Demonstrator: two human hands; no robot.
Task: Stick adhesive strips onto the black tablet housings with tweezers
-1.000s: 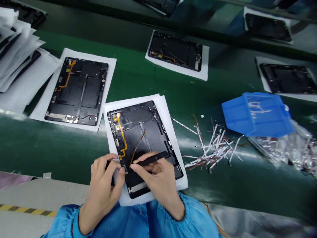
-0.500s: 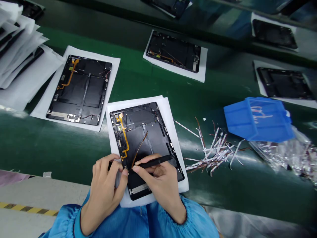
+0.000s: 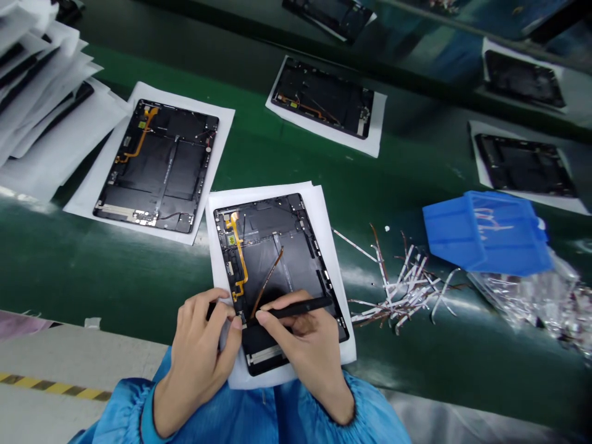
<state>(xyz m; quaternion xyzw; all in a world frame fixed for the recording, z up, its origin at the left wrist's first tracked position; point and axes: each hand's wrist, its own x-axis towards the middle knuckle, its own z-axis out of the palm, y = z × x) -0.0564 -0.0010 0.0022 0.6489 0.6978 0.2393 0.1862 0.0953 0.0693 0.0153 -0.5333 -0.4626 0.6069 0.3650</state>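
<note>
Left hand (image 3: 197, 361) and right hand (image 3: 303, 348) overlap the tablet housing's (image 3: 277, 259) near end.

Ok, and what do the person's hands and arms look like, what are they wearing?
The left hand and right hand are bare, with no gloves. The sleeves are shiny blue, ending in gathered cuffs at the wrists.

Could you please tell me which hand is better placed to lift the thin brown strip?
Probably the right hand: it holds a slim black tool whose tip is at the lower end of the brown strip. The left hand sits at the edge of the tablet housing, better for steadying it.
</note>
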